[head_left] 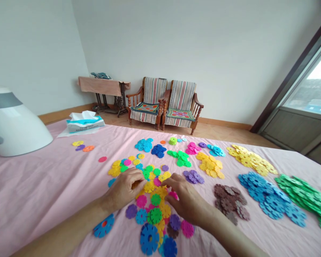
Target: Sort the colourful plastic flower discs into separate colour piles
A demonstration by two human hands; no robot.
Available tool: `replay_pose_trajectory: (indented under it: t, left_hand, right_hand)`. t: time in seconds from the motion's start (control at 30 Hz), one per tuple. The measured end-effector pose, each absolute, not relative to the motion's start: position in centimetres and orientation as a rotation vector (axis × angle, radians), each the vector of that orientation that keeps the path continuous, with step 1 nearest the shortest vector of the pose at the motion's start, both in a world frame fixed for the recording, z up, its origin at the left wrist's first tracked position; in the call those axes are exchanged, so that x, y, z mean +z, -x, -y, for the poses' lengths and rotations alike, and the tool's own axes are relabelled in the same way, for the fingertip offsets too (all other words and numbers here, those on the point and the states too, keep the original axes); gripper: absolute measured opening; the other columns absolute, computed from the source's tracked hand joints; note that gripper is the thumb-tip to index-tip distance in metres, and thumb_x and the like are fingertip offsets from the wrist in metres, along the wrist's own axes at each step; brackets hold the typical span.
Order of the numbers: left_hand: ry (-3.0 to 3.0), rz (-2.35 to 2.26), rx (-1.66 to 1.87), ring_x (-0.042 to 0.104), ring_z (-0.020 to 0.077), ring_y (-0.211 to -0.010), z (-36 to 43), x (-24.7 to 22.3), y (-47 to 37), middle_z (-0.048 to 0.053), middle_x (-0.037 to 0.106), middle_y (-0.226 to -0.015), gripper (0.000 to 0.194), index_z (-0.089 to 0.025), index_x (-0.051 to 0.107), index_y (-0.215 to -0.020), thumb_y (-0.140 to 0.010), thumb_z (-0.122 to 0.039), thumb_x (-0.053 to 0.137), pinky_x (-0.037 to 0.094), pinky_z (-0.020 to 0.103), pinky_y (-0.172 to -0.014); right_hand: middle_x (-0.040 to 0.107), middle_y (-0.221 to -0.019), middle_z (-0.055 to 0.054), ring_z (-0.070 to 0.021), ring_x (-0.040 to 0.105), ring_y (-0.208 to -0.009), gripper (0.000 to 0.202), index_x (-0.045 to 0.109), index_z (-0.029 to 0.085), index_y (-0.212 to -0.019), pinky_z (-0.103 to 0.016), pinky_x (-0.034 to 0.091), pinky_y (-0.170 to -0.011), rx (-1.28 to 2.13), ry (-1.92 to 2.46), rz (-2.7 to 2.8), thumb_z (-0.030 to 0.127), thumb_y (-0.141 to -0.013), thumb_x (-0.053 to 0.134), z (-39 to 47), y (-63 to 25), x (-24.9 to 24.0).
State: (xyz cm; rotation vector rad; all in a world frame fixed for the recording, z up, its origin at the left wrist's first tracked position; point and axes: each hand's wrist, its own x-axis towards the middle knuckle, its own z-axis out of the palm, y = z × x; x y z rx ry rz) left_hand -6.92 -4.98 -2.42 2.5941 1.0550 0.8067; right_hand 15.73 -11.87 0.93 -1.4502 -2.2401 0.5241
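A mixed pile of notched plastic flower discs lies in front of me on the pink cloth (77,185). My left hand (127,187) is at the pile's left side, its fingers curled round yellow-orange flower discs (136,184), which are mostly hidden. Over the right side is my right hand (183,194), thumb and forefinger apart, with nothing visible held. A pink flower disc (173,195) shows between them. Nearer to me lie a green flower disc (154,215) and a large blue flower disc (149,238).
Sorted heaps stand to the right: brown discs (227,201), blue discs (270,194), green discs (307,200) and yellow discs (251,159). A tissue box (85,123) and a white kettle-like appliance (18,125) occupy the left. Two wooden chairs (180,114) are beyond the table.
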Motion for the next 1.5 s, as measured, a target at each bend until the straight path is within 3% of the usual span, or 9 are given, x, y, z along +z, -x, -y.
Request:
replay_pose_trajectory:
  t: [0.2,0.37,0.63,0.93,1.23,1.5]
  left_hand:
    - [-2.595,-1.07,0.79,0.053,0.0145,-0.07,4.9,-2.4,6.8,0.002,0.056,-0.068,0.025,-0.017,0.057,-0.067,-0.088,-0.021,0.045,0.041,0.027,-0.067]
    - [-2.589,-1.06,0.789,0.053,0.0143,-0.069,4.8,-2.4,6.9,0.002,0.055,-0.068,0.026,-0.017,0.057,-0.067,-0.089,-0.021,0.043,0.041,0.027,-0.066]
    - [-2.562,-1.046,0.806,0.052,0.0143,-0.068,4.7,-2.4,6.9,0.003,0.055,-0.069,0.025,-0.016,0.058,-0.068,-0.088,-0.021,0.044,0.041,0.026,-0.065]
    - [-2.592,-1.043,0.851,0.053,0.014,-0.069,4.5,-2.8,6.9,0.002,0.055,-0.067,0.025,-0.017,0.057,-0.066,-0.088,-0.02,0.045,0.042,0.026,-0.067]
    - [-2.592,-1.045,0.833,0.053,0.0138,-0.068,4.6,-2.8,7.0,0.002,0.056,-0.068,0.024,-0.017,0.058,-0.067,-0.088,-0.02,0.045,0.042,0.025,-0.066]
    - [-2.609,-1.045,0.848,0.054,0.0137,-0.068,4.7,-2.6,6.9,0.002,0.056,-0.067,0.025,-0.017,0.058,-0.067,-0.088,-0.021,0.046,0.043,0.026,-0.065]
  right_hand:
    - [0.057,-0.097,-0.008,-0.0186,0.054,-0.091,0.022,0.06,0.018,-0.097,-0.028,0.041,-0.078,0.503,1.469,2.19,0.011,-0.077,0.055,11.9,-15.1,0.1]
    - [0.06,-0.075,-0.001,-0.012,0.054,-0.068,0.014,0.058,0.017,-0.076,-0.022,0.039,-0.062,0.56,1.418,2.123,0.006,-0.073,0.051,11.2,-15.6,0.4]
    - [0.061,-0.062,0.0,-0.0129,0.055,-0.057,0.01,0.06,0.018,-0.068,-0.022,0.04,-0.053,0.233,1.742,1.636,0.025,-0.07,0.054,6.5,-25.8,-0.4]
    - [0.064,-0.06,-0.005,-0.0168,0.055,-0.053,0.017,0.065,0.016,-0.067,-0.027,0.038,-0.05,0.044,2.032,1.299,0.03,-0.065,0.055,5.9,-34.5,-2.6]
    - [0.07,-0.074,-0.011,-0.0204,0.062,-0.062,0.025,0.068,0.014,-0.08,-0.029,0.042,-0.055,0.033,2.051,1.265,0.029,-0.068,0.054,5.7,-35.0,-2.9]
    - [0.068,-0.07,-0.002,-0.015,0.06,-0.063,0.016,0.065,0.019,-0.078,-0.024,0.044,-0.058,0.19,1.777,1.62,0.026,-0.074,0.051,5.8,-26.4,-1.8]
